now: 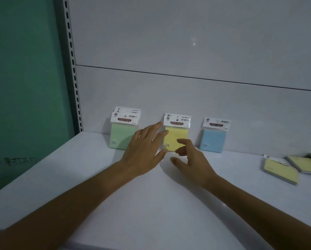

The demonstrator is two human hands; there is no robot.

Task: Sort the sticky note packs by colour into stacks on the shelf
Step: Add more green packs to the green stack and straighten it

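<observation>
Three groups of sticky note packs lean against the shelf's back panel: a green stack on the left, a yellow stack in the middle, a blue pack on the right. My left hand hovers with spread fingers between the green and yellow stacks, partly covering both. My right hand is just in front of the yellow stack, fingers curled apart, holding nothing. Loose packs, yellow on top, lie flat at the far right of the shelf.
A slotted metal upright and a green wall bound the shelf on the left. The grey back panel rises behind the packs. More loose packs reach the right frame edge.
</observation>
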